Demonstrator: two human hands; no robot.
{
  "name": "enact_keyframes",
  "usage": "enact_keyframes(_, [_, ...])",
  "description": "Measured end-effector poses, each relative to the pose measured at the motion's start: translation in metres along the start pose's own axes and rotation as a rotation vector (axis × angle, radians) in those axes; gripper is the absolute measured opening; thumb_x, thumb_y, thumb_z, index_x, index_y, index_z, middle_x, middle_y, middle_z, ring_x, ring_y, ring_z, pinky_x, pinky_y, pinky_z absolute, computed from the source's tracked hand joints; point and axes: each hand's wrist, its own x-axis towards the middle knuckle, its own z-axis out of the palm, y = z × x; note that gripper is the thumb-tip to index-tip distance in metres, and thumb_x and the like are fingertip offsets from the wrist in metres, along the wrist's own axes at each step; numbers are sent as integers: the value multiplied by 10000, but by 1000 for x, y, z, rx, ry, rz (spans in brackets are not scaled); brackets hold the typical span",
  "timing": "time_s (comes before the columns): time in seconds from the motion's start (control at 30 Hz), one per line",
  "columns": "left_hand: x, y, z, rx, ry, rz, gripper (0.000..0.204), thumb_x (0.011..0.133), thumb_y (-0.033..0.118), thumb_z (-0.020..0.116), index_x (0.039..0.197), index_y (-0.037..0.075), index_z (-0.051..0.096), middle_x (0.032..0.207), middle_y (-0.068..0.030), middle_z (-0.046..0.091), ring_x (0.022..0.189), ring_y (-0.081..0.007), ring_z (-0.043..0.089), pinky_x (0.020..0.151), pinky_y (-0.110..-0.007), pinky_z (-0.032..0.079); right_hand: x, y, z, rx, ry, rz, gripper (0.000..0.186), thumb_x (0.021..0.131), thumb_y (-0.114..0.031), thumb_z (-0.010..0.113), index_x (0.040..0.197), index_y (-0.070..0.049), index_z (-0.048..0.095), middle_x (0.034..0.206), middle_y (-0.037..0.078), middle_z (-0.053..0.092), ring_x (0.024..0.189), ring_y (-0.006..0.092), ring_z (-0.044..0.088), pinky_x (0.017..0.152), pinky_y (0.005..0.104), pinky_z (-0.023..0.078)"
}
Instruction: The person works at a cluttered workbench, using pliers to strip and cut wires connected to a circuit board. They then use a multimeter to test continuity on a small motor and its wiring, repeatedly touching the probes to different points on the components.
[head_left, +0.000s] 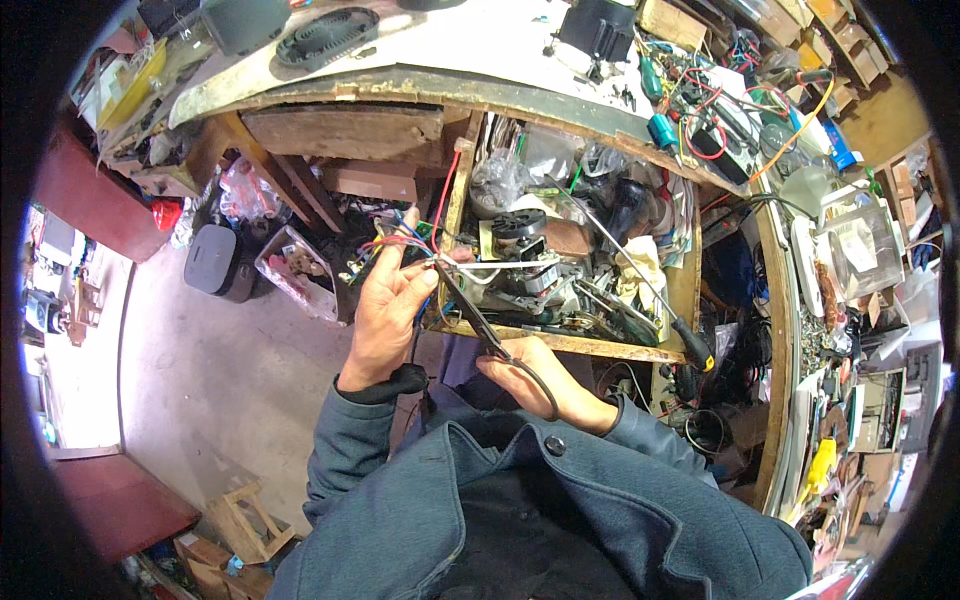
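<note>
My left hand (390, 310) pinches a bundle of thin red, blue and white wires (432, 243) above the left edge of an open wooden drawer (600, 346). My right hand (530, 375) grips dark scissors (480, 325), their blades angled up to the wires at my left fingertips; whether the blades are closed on a wire, I cannot tell. A white cable or tie (510, 265) extends rightward from that point. In the drawer lie a motor-like assembly (520, 235), plastic bags and tools. A long screwdriver (690, 340) rests across its right part.
The cluttered workbench (380, 80) crosses the top, with a black round grille (325, 35) and loose cables. At left on the floor (220, 380) stand a dark bin (218, 262), a plastic crate (300, 276) and a small wooden frame (250, 520). Shelving piled with parts runs down the right.
</note>
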Motion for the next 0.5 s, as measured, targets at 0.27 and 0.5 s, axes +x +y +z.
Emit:
enact_keyframes(0.27, [1, -1, 3, -13, 46, 46, 731, 1067, 40, 529, 1690, 73, 147, 1361, -265, 656, 1241, -311, 671, 1089, -417, 525, -1, -24, -7, 152, -63, 230, 309, 1008, -255, 708, 828, -26, 604, 691, -43, 473, 682, 78, 424, 587, 312, 386])
enact_keyframes(0.5, [-1, -1, 0, -20, 16, 23, 728, 1084, 19, 500, 1696, 85, 109, 1386, -250, 643, 1250, -286, 663, 1080, -396, 528, 0, -24, -10, 273, -75, 208, 321, 1034, -281, 659, 799, -93, 547, 652, -54, 483, 563, 60, 443, 504, 257, 348])
